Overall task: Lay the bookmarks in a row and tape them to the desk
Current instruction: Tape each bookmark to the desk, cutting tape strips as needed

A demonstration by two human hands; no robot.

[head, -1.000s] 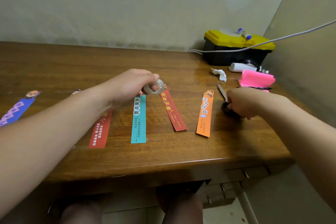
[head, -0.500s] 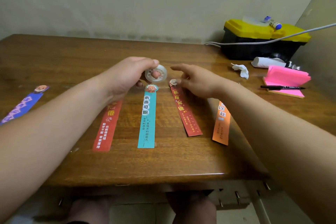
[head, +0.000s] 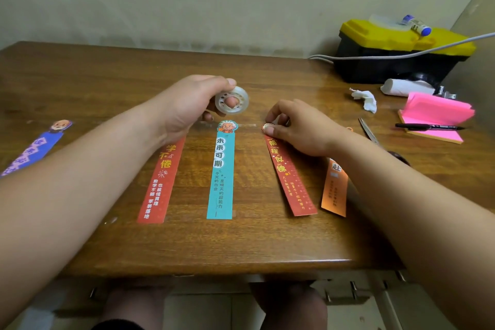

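Head view, mid-frame: the left hand (head: 187, 104) grips the tape roll (head: 232, 100) just left of the right hand (head: 300, 126), which pinches the top end of a red bookmark (head: 290, 177) lying lengthwise toward the desk's (head: 107, 83) lower edge.

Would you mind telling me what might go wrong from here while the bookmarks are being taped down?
1. The slanted red bookmark, pinched at its top by the right hand, is not parallel to the teal bookmark; taped so, the row would look crooked.
2. The right forearm crosses the orange bookmark; pulling back might drag it out of place.
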